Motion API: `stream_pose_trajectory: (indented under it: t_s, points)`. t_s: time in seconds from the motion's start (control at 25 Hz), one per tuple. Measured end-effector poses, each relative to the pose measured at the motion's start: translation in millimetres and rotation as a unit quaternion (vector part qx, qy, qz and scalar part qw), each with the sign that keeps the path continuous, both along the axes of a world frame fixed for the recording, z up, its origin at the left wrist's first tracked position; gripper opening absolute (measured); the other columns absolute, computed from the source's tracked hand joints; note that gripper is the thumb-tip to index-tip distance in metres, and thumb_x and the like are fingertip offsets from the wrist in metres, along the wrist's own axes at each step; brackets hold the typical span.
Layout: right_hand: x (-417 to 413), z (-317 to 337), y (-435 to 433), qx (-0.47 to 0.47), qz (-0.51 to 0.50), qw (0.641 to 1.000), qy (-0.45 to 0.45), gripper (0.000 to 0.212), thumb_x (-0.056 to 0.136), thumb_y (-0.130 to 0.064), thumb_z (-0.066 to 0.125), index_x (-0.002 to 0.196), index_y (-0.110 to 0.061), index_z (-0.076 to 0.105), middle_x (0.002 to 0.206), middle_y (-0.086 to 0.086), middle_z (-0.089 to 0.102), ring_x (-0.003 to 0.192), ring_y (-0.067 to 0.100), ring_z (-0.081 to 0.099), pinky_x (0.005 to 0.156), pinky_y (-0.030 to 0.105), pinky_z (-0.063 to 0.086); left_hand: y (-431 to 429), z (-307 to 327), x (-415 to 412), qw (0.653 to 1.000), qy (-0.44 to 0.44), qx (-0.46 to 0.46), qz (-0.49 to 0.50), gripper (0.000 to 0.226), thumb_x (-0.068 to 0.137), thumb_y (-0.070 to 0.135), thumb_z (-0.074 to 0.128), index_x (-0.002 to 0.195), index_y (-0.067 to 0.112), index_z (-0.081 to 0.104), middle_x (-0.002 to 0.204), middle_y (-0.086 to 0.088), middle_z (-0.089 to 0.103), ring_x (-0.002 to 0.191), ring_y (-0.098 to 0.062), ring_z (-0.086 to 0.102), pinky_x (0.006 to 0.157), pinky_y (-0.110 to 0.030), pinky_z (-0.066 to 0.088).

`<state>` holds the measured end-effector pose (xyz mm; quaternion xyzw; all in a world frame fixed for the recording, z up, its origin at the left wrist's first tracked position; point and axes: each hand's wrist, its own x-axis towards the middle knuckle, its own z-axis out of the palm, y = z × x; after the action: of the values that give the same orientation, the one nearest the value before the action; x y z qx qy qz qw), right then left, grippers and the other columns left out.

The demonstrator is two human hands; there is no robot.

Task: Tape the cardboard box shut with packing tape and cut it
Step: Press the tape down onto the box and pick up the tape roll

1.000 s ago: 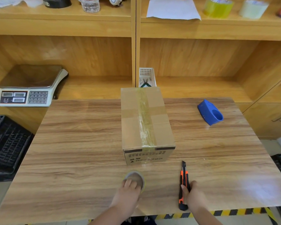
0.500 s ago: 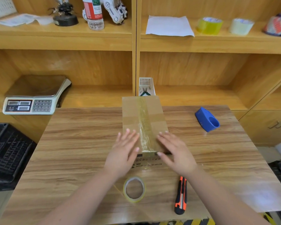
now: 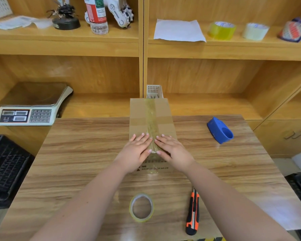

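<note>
A brown cardboard box [image 3: 139, 115] stands in the middle of the wooden table [image 3: 76, 153], its flaps closed under a strip of clear tape [image 3: 151, 117] running along the top seam and down the near face. My left hand [image 3: 137, 150] and my right hand [image 3: 170, 148] lie flat, palms down, on the near end of the box top, one on each side of the tape. A roll of packing tape [image 3: 141, 207] lies flat on the table near me. To its right lies an orange and black utility knife [image 3: 193, 213].
A blue tape dispenser [image 3: 219, 130] sits at the table's far right. Behind the table are wooden shelves with a weighing scale [image 3: 31, 105], a white basket [image 3: 154, 90], a bottle [image 3: 97, 14], paper [image 3: 178, 30] and two tape rolls [image 3: 221, 30]. Black crates [image 3: 5, 167] flank the table.
Both hands left the tape roll and the knife on the table and moved forward onto the box top, closing in on either side of the tape strip.
</note>
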<state>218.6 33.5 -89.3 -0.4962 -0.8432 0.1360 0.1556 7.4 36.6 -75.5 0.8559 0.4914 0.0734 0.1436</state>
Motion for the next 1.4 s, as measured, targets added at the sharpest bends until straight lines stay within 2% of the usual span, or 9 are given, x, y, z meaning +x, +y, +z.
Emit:
stream_pose_trajectory:
  t_s: [0.12,0.24,0.52,0.6,0.68,0.8,0.92,1.2,1.4]
  points:
    - [-2,-5,4,0.027,-0.011,0.999,0.015,0.069,0.088,-0.063,0.026,0.137,-0.019,0.048,0.146,0.002,0.046,0.140,0.020,0.033,0.117,0.036,0.017,2,-4,1,1.000,0.014,0.022,0.004,0.084,0.084,0.069,0.012,0.151,0.020,0.022,0.160,0.001,0.016,0.149,-0.011,0.007,0.120,-0.031,-0.005]
    - [-4,-11,4,0.086,-0.015,0.996,0.003,0.061,0.091,-0.056,0.035,0.131,-0.014,0.055,0.138,0.006,0.055,0.132,0.026,0.045,0.113,0.042,0.026,1,-8,6,0.999,0.006,0.042,0.031,0.087,0.080,0.071,0.011,0.150,0.021,0.026,0.159,0.001,0.020,0.148,-0.011,0.011,0.119,-0.030,-0.003]
    - [-3,-21,5,0.159,0.013,0.984,-0.080,0.050,0.088,-0.038,0.052,0.127,-0.007,0.057,0.131,0.011,0.061,0.123,0.030,0.055,0.106,0.048,0.036,0,-14,7,0.996,0.040,0.081,0.023,0.081,0.085,0.064,0.017,0.149,0.015,0.029,0.158,-0.004,0.026,0.147,-0.016,0.019,0.120,-0.035,0.004]
    - [-3,-18,5,0.140,0.021,0.986,-0.084,0.054,0.083,-0.031,0.067,0.128,-0.005,0.055,0.132,0.012,0.060,0.125,0.031,0.053,0.106,0.051,0.038,-1,-13,5,0.995,0.051,0.081,0.006,0.072,0.091,0.054,0.030,0.150,0.014,0.023,0.159,-0.006,0.022,0.148,-0.018,0.015,0.120,-0.035,0.002]
    - [-1,-15,5,0.120,0.028,0.989,-0.080,0.061,0.078,-0.027,0.074,0.131,-0.005,0.052,0.135,0.012,0.057,0.128,0.031,0.050,0.107,0.053,0.038,0,-11,2,0.996,0.058,0.064,-0.011,0.072,0.094,0.043,0.046,0.152,0.015,0.014,0.161,-0.006,0.014,0.149,-0.018,0.008,0.120,-0.035,-0.002]
    - [-1,-11,2,0.086,0.015,0.996,-0.037,0.064,0.082,-0.043,0.063,0.135,-0.010,0.049,0.142,0.007,0.050,0.136,0.025,0.040,0.115,0.047,0.025,-2,-5,2,0.997,0.062,0.041,-0.013,0.083,0.090,0.051,0.051,0.153,0.017,0.008,0.162,-0.004,0.005,0.150,-0.016,0.000,0.121,-0.036,-0.004]
    - [-12,-10,-1,0.084,-0.036,0.996,-0.021,0.072,0.079,-0.061,0.046,0.131,-0.012,0.054,0.140,0.003,0.053,0.136,0.020,0.041,0.116,0.040,0.015,-6,-1,10,0.998,0.057,0.029,0.027,0.089,0.085,0.061,0.050,0.152,0.016,0.014,0.162,-0.002,0.008,0.149,-0.014,0.003,0.122,-0.036,-0.003]
    - [-16,-17,0,0.169,-0.043,0.982,-0.079,0.059,0.085,-0.052,0.043,0.117,-0.007,0.065,0.123,0.008,0.066,0.119,0.026,0.059,0.104,0.051,0.037,-5,-2,20,0.994,0.064,0.046,0.076,0.075,0.090,0.055,0.046,0.151,0.017,0.023,0.161,-0.001,0.019,0.149,-0.014,0.012,0.121,-0.038,0.001]
    - [-16,-16,2,0.167,-0.015,0.977,-0.134,0.057,0.087,-0.047,0.038,0.115,-0.005,0.065,0.120,0.011,0.068,0.114,0.029,0.062,0.098,0.052,0.045,-6,-1,20,0.993,0.083,0.057,0.066,0.073,0.091,0.055,0.044,0.151,0.018,0.022,0.160,0.000,0.019,0.148,-0.013,0.013,0.121,-0.037,0.002]
